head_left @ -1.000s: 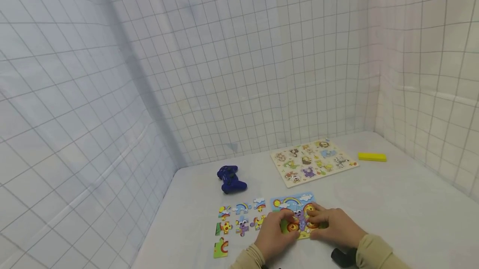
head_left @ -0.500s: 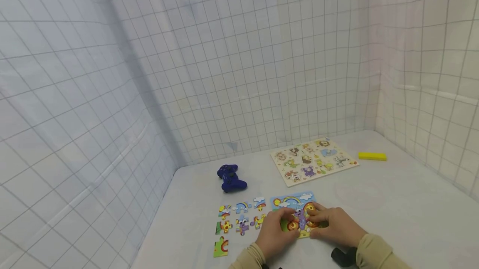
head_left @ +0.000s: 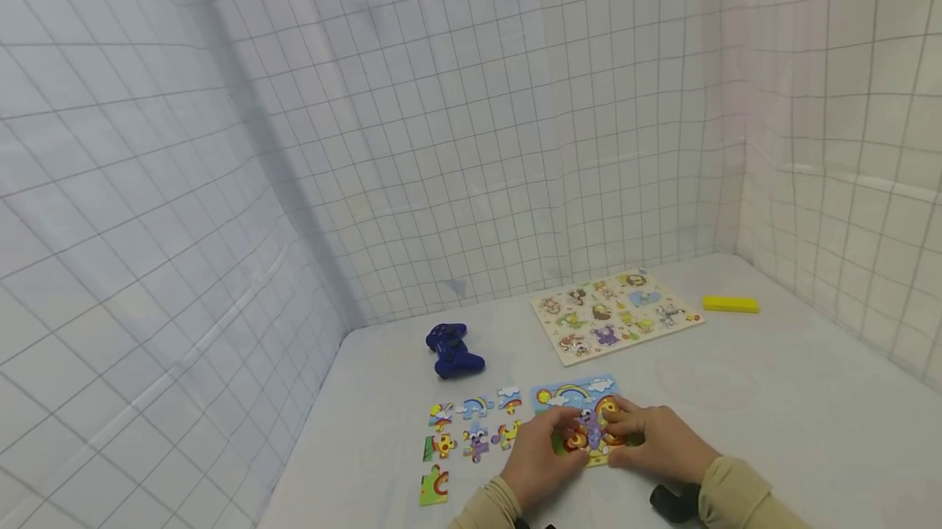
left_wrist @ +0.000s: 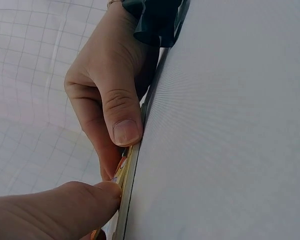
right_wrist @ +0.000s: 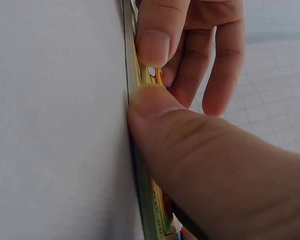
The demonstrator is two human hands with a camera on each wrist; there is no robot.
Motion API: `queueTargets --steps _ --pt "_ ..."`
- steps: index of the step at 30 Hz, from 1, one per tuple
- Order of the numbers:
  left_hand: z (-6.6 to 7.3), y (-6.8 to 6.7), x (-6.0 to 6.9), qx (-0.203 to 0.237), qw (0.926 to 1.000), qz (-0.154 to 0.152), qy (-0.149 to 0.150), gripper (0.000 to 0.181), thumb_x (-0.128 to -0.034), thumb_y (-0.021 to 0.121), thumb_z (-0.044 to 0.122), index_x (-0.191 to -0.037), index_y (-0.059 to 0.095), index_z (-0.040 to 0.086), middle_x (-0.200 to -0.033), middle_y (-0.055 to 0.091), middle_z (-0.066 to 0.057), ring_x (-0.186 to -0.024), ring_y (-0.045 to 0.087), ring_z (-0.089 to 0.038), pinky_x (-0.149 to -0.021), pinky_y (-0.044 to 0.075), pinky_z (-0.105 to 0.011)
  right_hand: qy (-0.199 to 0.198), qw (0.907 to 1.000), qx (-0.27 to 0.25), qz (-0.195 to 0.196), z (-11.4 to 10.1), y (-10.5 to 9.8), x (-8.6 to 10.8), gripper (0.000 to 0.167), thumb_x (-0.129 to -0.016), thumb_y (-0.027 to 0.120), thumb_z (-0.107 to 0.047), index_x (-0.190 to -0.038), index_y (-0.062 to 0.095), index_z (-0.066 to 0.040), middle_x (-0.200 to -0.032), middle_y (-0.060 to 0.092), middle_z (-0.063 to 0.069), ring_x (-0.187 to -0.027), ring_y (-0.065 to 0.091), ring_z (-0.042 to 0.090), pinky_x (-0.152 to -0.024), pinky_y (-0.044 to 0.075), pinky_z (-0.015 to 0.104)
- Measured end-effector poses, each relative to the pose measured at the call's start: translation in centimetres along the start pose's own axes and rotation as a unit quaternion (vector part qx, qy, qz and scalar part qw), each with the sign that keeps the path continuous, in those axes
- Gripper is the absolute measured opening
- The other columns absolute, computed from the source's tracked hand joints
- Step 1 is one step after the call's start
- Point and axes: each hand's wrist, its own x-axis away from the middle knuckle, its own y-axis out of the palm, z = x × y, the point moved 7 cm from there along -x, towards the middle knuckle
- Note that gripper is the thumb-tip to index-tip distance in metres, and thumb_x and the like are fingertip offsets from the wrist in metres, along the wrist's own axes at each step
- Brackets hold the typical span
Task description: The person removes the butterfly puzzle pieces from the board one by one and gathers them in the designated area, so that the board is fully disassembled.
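A small jigsaw puzzle (head_left: 576,392) with a purple butterfly, a rainbow and a sun lies flat on the table before me. My left hand (head_left: 540,461) grips its lower left part, thumb at the near edge and fingers curled over the picture. From the right, my right hand (head_left: 661,445) holds the butterfly's other wing between thumb and curled fingers. Close up in the right wrist view, both thumbs press near each other along the puzzle's edge (right_wrist: 151,200). The fingers hide much of the picture, so single pieces under them cannot be made out.
Several loose jigsaw pieces (head_left: 476,441) lie in rows left of the puzzle. Behind them is a blue game controller (head_left: 451,351). Farther back stand a wooden animal puzzle board (head_left: 618,315) and a yellow block (head_left: 730,304). Checked white curtains (head_left: 456,145) surround the table.
Both hands stay at the puzzle with almost the same grip. The head view has shifted very slightly; the other things on the table have not moved.
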Motion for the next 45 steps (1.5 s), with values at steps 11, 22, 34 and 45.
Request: queueTargets --steps 11,22,34,45 --pt "0.0 -1.6 0.6 0.038 0.9986 0.030 0.024 0.057 -0.0806 0.085 0.017 -0.133 0.064 0.011 -0.107 0.076 0.007 -0.092 0.066 0.002 -0.088 0.053 -0.024 -0.010 0.9999 0.006 0.006 0.2 0.0 -0.2 0.047 -0.078 0.085 -0.051 -0.112 0.080 -0.019 -0.139 0.065 0.011 -0.138 0.053 0.038 -0.108 0.040 0.064" --pt "-4.8 -10.3 6.1 -0.022 0.9974 0.068 0.003 0.060 -0.0811 0.087 0.024 -0.134 0.063 0.012 -0.106 0.074 0.008 -0.091 0.067 -0.002 -0.078 0.053 -0.026 -0.003 1.0000 0.005 0.001 0.2 0.1 0.0 0.046 -0.079 0.083 -0.053 -0.113 0.080 -0.021 -0.140 0.065 0.009 -0.139 0.052 0.037 -0.110 0.038 0.064" --pt "-7.1 -11.9 8.3 -0.038 0.9977 -0.053 -0.015 0.056 -0.0819 0.086 0.026 -0.130 0.063 0.011 -0.099 0.071 0.010 -0.085 0.064 -0.001 -0.072 0.052 -0.021 -0.005 1.0000 0.000 0.004 0.2 0.0 0.0 0.044 -0.078 0.084 -0.053 -0.111 0.080 -0.024 -0.144 0.061 0.015 -0.137 0.054 0.038 -0.108 0.039 0.064" --pt "-7.3 -12.0 8.3 -0.068 0.9954 -0.065 -0.014 0.050 -0.0834 0.084 0.028 -0.128 0.065 0.014 -0.101 0.071 0.012 -0.089 0.062 0.001 -0.076 0.054 -0.023 -0.005 1.0000 0.003 0.000 0.1 -0.2 0.1 0.047 -0.078 0.084 -0.052 -0.113 0.080 -0.020 -0.143 0.062 0.015 -0.137 0.054 0.039 -0.107 0.040 0.066"
